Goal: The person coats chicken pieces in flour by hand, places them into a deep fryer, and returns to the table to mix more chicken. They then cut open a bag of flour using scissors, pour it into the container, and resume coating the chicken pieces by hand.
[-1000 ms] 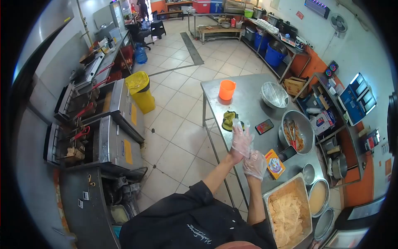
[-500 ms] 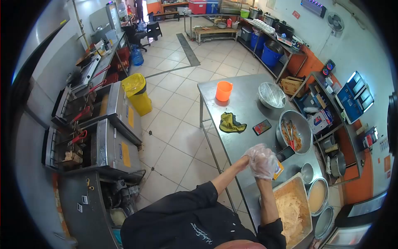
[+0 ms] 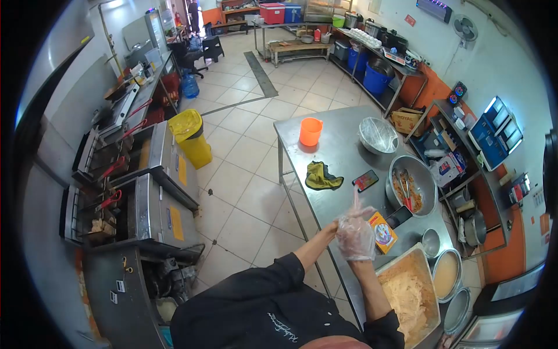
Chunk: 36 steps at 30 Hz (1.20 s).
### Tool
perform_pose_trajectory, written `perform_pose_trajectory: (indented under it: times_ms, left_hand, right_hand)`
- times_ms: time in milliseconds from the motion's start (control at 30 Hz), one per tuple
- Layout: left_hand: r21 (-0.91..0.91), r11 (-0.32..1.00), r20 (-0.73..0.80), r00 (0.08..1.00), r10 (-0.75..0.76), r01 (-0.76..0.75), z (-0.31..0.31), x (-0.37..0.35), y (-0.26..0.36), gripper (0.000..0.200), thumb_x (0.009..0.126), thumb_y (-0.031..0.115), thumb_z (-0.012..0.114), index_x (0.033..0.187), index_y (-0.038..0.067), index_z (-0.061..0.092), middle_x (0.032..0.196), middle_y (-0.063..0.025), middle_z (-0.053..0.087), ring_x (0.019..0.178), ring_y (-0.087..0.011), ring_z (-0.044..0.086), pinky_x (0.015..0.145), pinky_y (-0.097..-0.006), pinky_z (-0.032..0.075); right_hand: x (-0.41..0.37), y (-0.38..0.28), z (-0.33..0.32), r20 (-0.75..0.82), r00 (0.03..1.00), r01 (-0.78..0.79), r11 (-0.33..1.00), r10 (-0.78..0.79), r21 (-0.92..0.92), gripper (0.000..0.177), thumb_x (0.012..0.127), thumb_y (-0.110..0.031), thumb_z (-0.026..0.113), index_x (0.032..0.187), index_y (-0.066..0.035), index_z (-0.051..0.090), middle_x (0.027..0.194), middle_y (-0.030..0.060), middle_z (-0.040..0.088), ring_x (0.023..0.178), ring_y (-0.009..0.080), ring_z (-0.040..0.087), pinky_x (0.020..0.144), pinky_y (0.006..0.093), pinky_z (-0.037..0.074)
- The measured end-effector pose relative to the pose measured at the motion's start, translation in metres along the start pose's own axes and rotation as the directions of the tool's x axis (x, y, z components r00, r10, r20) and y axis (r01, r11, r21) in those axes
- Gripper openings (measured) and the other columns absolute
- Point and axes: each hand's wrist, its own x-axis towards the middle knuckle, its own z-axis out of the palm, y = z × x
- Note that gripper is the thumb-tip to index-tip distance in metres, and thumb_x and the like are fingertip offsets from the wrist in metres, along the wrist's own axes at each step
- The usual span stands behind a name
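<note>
My right hand (image 3: pixel 357 237) wears a clear plastic glove, its loose cuff around the wrist. Some fingers or fingertips of the glove stretch up toward the phone. My left hand (image 3: pixel 337 228) comes in from the side and presses against the plastic glove; its fingers are mostly hidden by the crinkled film. Both hands are above the steel table (image 3: pixel 325 203). Right beside them lies a yellow box (image 3: pixel 383 232) with a printed picture. Close by is a tub of pale flour-like coating (image 3: pixel 404 302).
On the table are a dark phone (image 3: pixel 399 217), a red-screened phone (image 3: pixel 366 181), a yellow-black cloth (image 3: pixel 324 176), an orange mug (image 3: pixel 311 132), a film-covered bowl (image 3: pixel 378 135) and a bowl of food with red-handled tongs (image 3: pixel 412 186). Fryers (image 3: pixel 157 203) and a yellow bin (image 3: pixel 190 139) stand at left.
Both hands have moved together slightly left and down, uncovering the yellow box. Parts of the glove now point upward instead of being bunched together.
</note>
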Motion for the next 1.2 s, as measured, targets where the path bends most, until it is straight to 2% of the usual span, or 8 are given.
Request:
perform_pose_trajectory:
  times_ms: [467, 600, 733, 867, 1033, 1100, 1133, 1200]
  left_hand:
    - [-0.614, 0.735, 0.186, 0.852, 0.489, -0.288, 0.117, -0.071, 0.161, 0.092, 0.083, 0.086, 0.028, 0.157, 0.033, 0.017, 0.161, -0.0115, 0.022, 0.146, -0.0318, 0.023, 0.114, -0.0491, 0.023]
    - [-0.855, 0.395, 0.028, 0.73, 0.683, -0.337, 0.138, -0.085, 0.179, 0.081, 0.093, 0.075, 0.02, 0.155, 0.023, 0.027, 0.148, -0.0157, 0.045, 0.14, -0.0343, 0.038, 0.119, -0.055, 0.017]
    - [-0.891, 0.449, 0.31, 0.63, 0.712, -0.069, 0.156, -0.097, 0.176, 0.074, 0.096, 0.07, 0.027, 0.148, 0.019, 0.041, 0.132, -0.0159, 0.06, 0.131, -0.0364, 0.049, 0.118, -0.0559, 0.022]
    - [-0.88, 0.473, 0.423, 0.51, 0.749, 0.035, 0.179, -0.101, 0.17, 0.076, 0.094, 0.074, 0.027, 0.149, 0.023, 0.04, 0.141, -0.0123, 0.054, 0.133, -0.0392, 0.046, 0.118, -0.0604, 0.017]
    - [-0.859, 0.455, 0.246, 0.59, 0.769, -0.235, 0.21, -0.116, 0.2, 0.073, 0.09, 0.072, 0.042, 0.153, 0.037, 0.029, 0.159, -0.0098, 0.029, 0.149, -0.0407, 0.011, 0.116, -0.0675, -0.002]
    - [-0.839, 0.473, 0.236, 0.603, 0.762, -0.27, 0.215, -0.109, 0.202, 0.073, 0.09, 0.066, 0.048, 0.154, 0.034, 0.029, 0.164, -0.0098, 0.013, 0.15, -0.04, 0.0, 0.115, -0.0688, -0.005]
    - [-0.836, 0.506, 0.307, 0.582, 0.753, -0.214, 0.216, -0.105, 0.198, 0.073, 0.091, 0.062, 0.051, 0.154, 0.032, 0.029, 0.165, -0.0101, 0.007, 0.15, -0.0399, -0.004, 0.114, -0.0696, -0.006]
    - [-0.781, 0.581, 0.33, 0.639, 0.695, -0.228, 0.231, -0.101, 0.178, 0.076, 0.092, 0.055, 0.054, 0.155, 0.025, 0.027, 0.165, -0.0133, 0.004, 0.15, -0.0401, -0.007, 0.113, -0.0704, -0.008]
  right_hand:
    - [-0.004, 0.004, -0.039, -0.343, 0.919, -0.168, 0.98, 0.195, 0.108, 0.02, 0.071, -0.01, 0.07, 0.076, -0.008, 0.052, 0.074, 0.0107, 0.05, 0.071, 0.0321, 0.054, 0.064, 0.0447, 0.042]
    - [-0.014, -0.008, -0.046, -0.381, 0.891, -0.196, 0.966, 0.248, 0.169, 0.031, 0.068, -0.015, 0.077, 0.084, -0.007, 0.052, 0.078, 0.0119, 0.052, 0.075, 0.0339, 0.055, 0.069, 0.0453, 0.043]
    - [0.013, -0.005, -0.058, -0.488, 0.796, -0.228, 0.925, 0.357, 0.305, 0.045, 0.071, -0.016, 0.078, 0.107, -0.003, 0.054, 0.088, 0.015, 0.056, 0.079, 0.0373, 0.057, 0.071, 0.0462, 0.043]
    - [0.009, -0.002, -0.075, 0.027, 0.824, -0.524, 0.744, 0.566, 0.414, 0.06, 0.076, -0.027, 0.076, 0.125, -0.002, 0.053, 0.112, 0.018, 0.061, 0.103, 0.0376, 0.061, 0.086, 0.0439, 0.046]
    - [-0.03, 0.004, -0.006, -0.319, 0.906, -0.012, 0.769, 0.279, 0.639, 0.036, 0.085, -0.027, 0.063, 0.11, -0.001, 0.059, 0.095, 0.0169, 0.059, 0.093, 0.0357, 0.058, 0.079, 0.0446, 0.045]
    - [-0.042, 0.004, -0.047, -0.171, 0.943, -0.134, 0.794, 0.287, 0.593, 0.04, 0.086, -0.032, 0.063, 0.11, 0.0, 0.057, 0.098, 0.0163, 0.058, 0.094, 0.0339, 0.058, 0.085, 0.0431, 0.047]
    - [-0.048, 0.004, -0.063, -0.025, 0.929, -0.263, 0.709, 0.368, 0.655, 0.044, 0.085, -0.036, 0.065, 0.11, 0.0, 0.056, 0.1, 0.0156, 0.057, 0.095, 0.033, 0.058, 0.087, 0.0422, 0.048]
    - [-0.043, 0.009, -0.064, -0.337, 0.827, 0.093, 0.482, 0.45, 0.871, 0.06, 0.079, -0.048, 0.072, 0.114, -0.001, 0.056, 0.107, 0.0146, 0.057, 0.096, 0.0325, 0.057, 0.089, 0.0396, 0.048]
